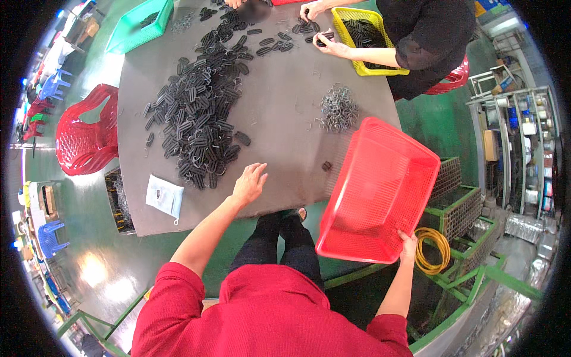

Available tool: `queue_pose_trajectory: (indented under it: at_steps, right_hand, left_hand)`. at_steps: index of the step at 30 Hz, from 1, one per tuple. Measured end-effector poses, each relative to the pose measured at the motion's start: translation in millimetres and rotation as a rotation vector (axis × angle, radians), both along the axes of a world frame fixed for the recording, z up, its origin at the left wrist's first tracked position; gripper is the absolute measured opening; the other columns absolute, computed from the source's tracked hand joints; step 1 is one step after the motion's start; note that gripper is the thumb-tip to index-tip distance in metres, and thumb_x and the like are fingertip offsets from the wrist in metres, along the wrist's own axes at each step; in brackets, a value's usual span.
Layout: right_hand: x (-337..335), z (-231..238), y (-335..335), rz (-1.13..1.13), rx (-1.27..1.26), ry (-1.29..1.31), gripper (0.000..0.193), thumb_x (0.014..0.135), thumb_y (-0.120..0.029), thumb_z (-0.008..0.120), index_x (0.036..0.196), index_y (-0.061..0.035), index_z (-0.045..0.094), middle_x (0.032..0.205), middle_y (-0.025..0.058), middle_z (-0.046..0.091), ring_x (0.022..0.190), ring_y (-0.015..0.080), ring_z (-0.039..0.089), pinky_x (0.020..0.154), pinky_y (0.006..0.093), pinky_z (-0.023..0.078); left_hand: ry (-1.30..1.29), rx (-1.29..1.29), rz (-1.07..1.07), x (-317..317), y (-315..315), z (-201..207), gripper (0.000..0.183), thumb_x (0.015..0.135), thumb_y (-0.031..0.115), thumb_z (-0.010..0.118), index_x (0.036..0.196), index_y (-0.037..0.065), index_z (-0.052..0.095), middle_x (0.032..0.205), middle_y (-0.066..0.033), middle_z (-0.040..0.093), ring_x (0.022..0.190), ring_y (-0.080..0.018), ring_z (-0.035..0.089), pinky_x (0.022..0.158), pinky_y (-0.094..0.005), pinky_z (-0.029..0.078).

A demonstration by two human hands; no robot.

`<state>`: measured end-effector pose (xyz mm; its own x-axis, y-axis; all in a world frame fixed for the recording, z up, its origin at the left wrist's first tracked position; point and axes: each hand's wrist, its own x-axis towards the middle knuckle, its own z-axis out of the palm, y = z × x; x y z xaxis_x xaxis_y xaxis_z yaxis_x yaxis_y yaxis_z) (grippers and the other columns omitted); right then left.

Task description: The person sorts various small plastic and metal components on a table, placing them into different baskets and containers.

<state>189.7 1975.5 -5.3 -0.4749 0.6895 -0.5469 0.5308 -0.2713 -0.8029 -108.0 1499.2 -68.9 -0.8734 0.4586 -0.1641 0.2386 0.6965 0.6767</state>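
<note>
Red basket (380, 184): bright red plastic, roughly rectangular, with finely perforated sides and a solid rim; tilted at the right front corner of the counter (279, 137), partly over the top and partly beyond its edge. Whether it touches the counter is hard to tell from above.
Right hand (408, 245): gripping the basket's rim at its lower right.
Left hand (250, 184): open, fingers loosely extended, near the counter's front edge.
Black pieces (199, 113): oblong and ribbed, in a long, loose heap just beyond the left hand.
Metal bits (338, 108): a small silvery, tangled pile just past the basket.
In the way: the basket hides the counter's corner; one small dark piece (326, 166) lies between it and the left hand.
White packet (165, 196): flat, by the counter's left front edge.
Across the counter: a co-worker's hands (328, 47) with black pieces, beside a yellow basket (345, 37).
Floor at right: a coiled yellow hose (433, 251) beside green-framed crates (461, 208).
</note>
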Motion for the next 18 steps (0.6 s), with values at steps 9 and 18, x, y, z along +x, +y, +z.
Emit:
queue_pose_trajectory:
  at_steps: [9, 18]
  right_hand:
    - [-73, -54, 122, -0.019, 0.02, 0.007, 0.042, 0.077, -0.001, 0.064, 0.118, 0.0009, 0.053, 0.109, 0.0086, 0.062, 0.101, 0.0215, 0.057, 0.091, 0.0341, 0.043]
    - [-160, 16, 16, 0.142, 1.114, -0.066, 0.053, 0.089, -0.02, 0.057, 0.132, 0.0048, 0.036, 0.128, 0.0196, 0.046, 0.117, 0.0312, 0.045, 0.103, 0.0386, 0.031]
  left_hand:
    - [0.234, -0.144, 0.155, -75, 88, -66, 0.061, 0.09, 0.024, 0.05, 0.14, 0.004, 0.023, 0.143, -0.0186, 0.026, 0.135, -0.0347, 0.019, 0.109, -0.0463, 0.02]
    - [0.426, -0.293, 0.148, -159, 164, -101, 0.067, 0.094, 0.036, 0.04, 0.141, -0.004, 0.016, 0.148, -0.0197, 0.016, 0.139, -0.034, 0.009, 0.111, -0.0495, 0.008]
